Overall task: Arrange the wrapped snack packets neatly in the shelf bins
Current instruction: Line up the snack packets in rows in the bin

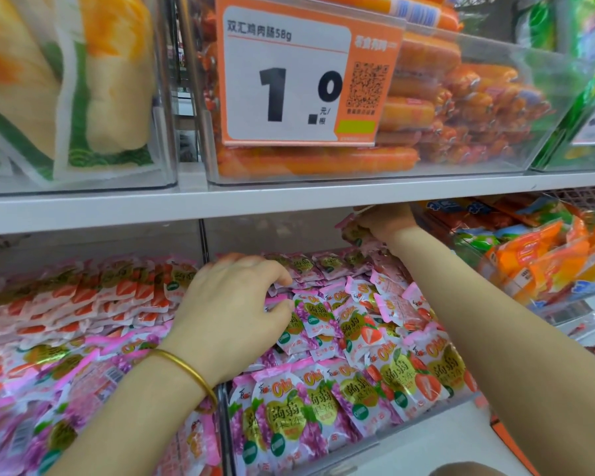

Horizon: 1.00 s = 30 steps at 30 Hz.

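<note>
Below and left of the price tag (310,73), the red packets (83,304) are cut off by the frame edge. Directly below the tag, the left hand (234,310) curls onto the snack packets (340,338) in the middle bin (392,441). Its grip cannot be told, as the fingertips are partly hidden. Below and right of the tag, the right hand (385,221) clamps a bunch of packets (354,235), fingers concealed.
</note>
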Motion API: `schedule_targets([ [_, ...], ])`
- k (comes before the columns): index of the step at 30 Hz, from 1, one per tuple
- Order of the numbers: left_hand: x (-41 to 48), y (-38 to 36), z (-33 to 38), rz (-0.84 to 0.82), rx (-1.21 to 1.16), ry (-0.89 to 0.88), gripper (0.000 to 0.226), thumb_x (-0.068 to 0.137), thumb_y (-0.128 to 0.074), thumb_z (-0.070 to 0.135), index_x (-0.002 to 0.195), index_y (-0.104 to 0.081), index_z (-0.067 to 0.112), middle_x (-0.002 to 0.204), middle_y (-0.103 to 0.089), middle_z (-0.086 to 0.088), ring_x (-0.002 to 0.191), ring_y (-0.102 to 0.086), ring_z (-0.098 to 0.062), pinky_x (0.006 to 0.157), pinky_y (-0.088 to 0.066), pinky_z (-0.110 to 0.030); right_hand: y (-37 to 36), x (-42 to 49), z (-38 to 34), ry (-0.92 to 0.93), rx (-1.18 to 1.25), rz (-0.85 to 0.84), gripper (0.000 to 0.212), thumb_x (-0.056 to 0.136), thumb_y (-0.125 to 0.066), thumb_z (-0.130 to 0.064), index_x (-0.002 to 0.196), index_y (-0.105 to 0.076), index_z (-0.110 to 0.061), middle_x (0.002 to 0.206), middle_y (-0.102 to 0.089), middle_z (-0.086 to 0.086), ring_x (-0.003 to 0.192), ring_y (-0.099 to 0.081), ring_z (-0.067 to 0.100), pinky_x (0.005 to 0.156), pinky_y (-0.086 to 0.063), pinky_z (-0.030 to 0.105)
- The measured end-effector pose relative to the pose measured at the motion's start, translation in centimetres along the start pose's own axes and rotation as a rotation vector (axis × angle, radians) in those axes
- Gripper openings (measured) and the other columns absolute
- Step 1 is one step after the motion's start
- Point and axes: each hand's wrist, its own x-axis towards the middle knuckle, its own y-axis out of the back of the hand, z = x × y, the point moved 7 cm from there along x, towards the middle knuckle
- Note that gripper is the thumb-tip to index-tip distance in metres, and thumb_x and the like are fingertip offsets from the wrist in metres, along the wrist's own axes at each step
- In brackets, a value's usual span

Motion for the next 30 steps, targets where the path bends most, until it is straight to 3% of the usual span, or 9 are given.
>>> schedule_targets([
  [2,0.0,0.0,-0.1,-0.001,0.002,0.001,0.03,0.088,-0.046,0.044,0.117,-0.052,0.041,0.123,-0.052,0.02,0.115,-0.042,-0.008,0.093,-0.031,-0.026,-1.5,-0.4,-1.3,0.152,-0.11,-0.043,0.017,0.087,-0.062,-0.012,0.104,-0.061,-0.014,0.092,-0.06,-0.002,0.066,-0.063,0.004,0.05,-0.044,0.011],
  [7,-0.1,0.1,-0.1,0.01,-0.008,-0.005,0.029,0.088,-0.046,0.044,0.115,-0.053,0.04,0.122,-0.053,0.02,0.115,-0.043,-0.008,0.093,-0.032,-0.026,-1.6,-1.4,-2.0,0.327,-0.354,0.097,0.022,0.089,-0.056,-0.007,0.109,-0.064,-0.007,0.118,-0.062,0.007,0.109,-0.058,0.024,0.095,-0.047,0.031],
  [9,-0.1,0.0,-0.1,0.01,-0.007,-0.005,0.029,0.087,-0.047,0.043,0.115,-0.054,0.039,0.122,-0.054,0.02,0.114,-0.043,-0.008,0.093,-0.032,-0.026,-0.3,-1.5,-1.6,0.291,-0.359,0.118,0.023,0.089,-0.049,0.0,0.1,-0.068,-0.003,0.11,-0.066,0.01,0.104,-0.061,0.028,0.089,-0.051,0.034],
  [11,0.0,0.0,-0.1,0.011,-0.004,-0.007,0.029,0.087,-0.047,0.043,0.115,-0.054,0.04,0.121,-0.054,0.02,0.114,-0.044,-0.008,0.093,-0.032,-0.026,-0.9,-2.3,-1.3,0.28,-0.493,-0.008,0.023,0.092,-0.046,-0.007,0.084,-0.068,-0.007,0.091,-0.065,0.009,0.092,-0.06,0.029,0.074,-0.052,0.031],
  [14,0.0,0.0,-0.1,0.015,-0.001,-0.011,0.029,0.087,-0.047,0.043,0.115,-0.054,0.04,0.12,-0.054,0.019,0.113,-0.044,-0.008,0.091,-0.032,-0.025,-3.5,-3.9,-1.0,0.319,-0.639,-0.228,0.036,0.1,-0.039,-0.028,0.109,-0.062,-0.003,0.107,-0.062,0.013,0.099,-0.058,0.029,0.079,-0.045,0.03],
  [20,-0.1,-0.1,-0.2,0.013,0.01,-0.011,0.029,0.087,-0.046,0.044,0.115,-0.054,0.04,0.12,-0.054,0.02,0.113,-0.044,-0.008,0.091,-0.032,-0.026,-4.4,-4.1,-0.5,0.343,-0.654,-0.314,0.035,0.102,-0.032,-0.024,0.124,-0.051,-0.003,0.123,-0.055,0.015,0.106,-0.054,0.029,0.081,-0.04,0.03],
  [22,-0.1,-0.1,-0.2,0.013,0.013,-0.01,0.029,0.087,-0.047,0.044,0.115,-0.054,0.039,0.12,-0.055,0.019,0.113,-0.044,-0.008,0.09,-0.033,-0.026,-3.5,-4.1,-0.5,0.379,-0.591,-0.29,0.036,0.102,-0.031,-0.018,0.131,-0.048,-0.005,0.134,-0.05,0.014,0.117,-0.05,0.029,0.09,-0.039,0.029],
  [26,0.0,-0.1,-0.1,0.012,0.013,-0.014,0.028,0.088,-0.047,0.045,0.114,-0.055,0.039,0.121,-0.055,0.018,0.114,-0.045,-0.01,0.092,-0.033,-0.027,1.3,-3.1,0.1,0.408,-0.5,0.033,0.036,0.097,-0.038,-0.004,0.13,-0.05,-0.008,0.137,-0.049,0.011,0.122,-0.048,0.027,0.098,-0.036,0.026],
  [30,-0.1,-0.1,-0.1,0.003,0.02,-0.014,0.029,0.088,-0.046,0.046,0.114,-0.054,0.04,0.121,-0.055,0.018,0.114,-0.045,-0.01,0.093,-0.033,-0.027,0.6,-4.2,2.2,0.346,-0.662,-0.121,0.044,0.093,-0.053,-0.02,0.135,-0.044,-0.011,0.133,-0.051,0.013,0.12,-0.05,0.03,0.096,-0.043,0.032],
])
